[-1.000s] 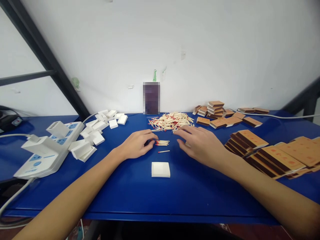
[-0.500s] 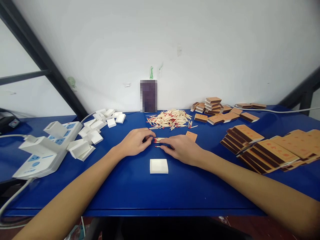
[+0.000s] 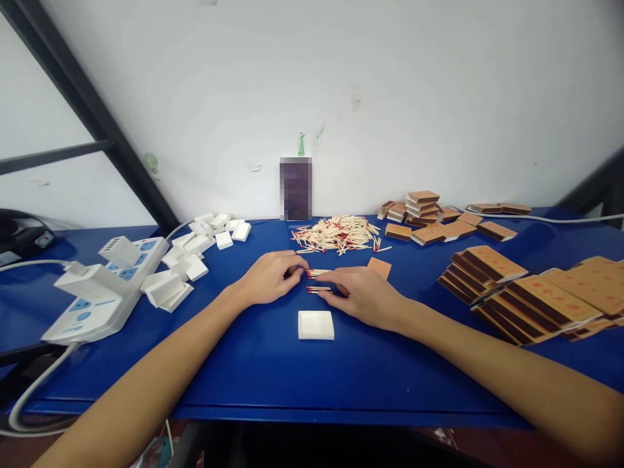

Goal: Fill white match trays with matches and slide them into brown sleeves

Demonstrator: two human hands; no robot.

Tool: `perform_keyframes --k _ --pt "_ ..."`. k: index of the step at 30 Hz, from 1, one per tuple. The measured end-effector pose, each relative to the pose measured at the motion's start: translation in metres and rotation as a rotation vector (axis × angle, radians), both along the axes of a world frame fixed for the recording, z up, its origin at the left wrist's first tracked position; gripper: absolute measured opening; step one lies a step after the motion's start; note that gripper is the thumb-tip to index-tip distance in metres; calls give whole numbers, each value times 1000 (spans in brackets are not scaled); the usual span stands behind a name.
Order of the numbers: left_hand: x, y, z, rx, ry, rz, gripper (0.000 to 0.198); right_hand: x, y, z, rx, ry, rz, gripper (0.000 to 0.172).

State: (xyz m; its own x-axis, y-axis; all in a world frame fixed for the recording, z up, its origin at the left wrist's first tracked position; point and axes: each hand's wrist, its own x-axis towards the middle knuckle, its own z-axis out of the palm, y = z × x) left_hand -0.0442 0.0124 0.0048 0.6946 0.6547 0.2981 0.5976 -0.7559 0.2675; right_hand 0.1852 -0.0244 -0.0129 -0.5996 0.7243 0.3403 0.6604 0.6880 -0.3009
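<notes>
My left hand (image 3: 270,276) and my right hand (image 3: 363,296) meet over a small bundle of red-tipped matches (image 3: 318,281) on the blue table (image 3: 302,377). The fingers of both hands are curled and pinch the bundle from either side. A white open matchbox tray (image 3: 316,324) lies just in front of the hands. Behind them is a loose pile of matches (image 3: 337,233). One brown matchbox sleeve (image 3: 379,267) lies flat beside my right hand.
Several white trays (image 3: 195,250) are heaped at the left, beside a white power strip (image 3: 100,286) with a cable. Brown sleeves (image 3: 526,283) are stacked at the right and scattered at the back right (image 3: 429,218). A dark blurred object (image 3: 295,189) stands against the wall.
My right hand drew back from the match pile and came down onto the small bundle beside my left hand. A brown sleeve that it covered now shows.
</notes>
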Motion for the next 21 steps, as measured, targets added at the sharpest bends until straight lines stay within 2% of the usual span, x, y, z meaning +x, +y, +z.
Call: perform_keyframes --k 21 --pt "-1 2 -2 -17 -27 -4 22 -5 0 6 -56 -63 -48 39"
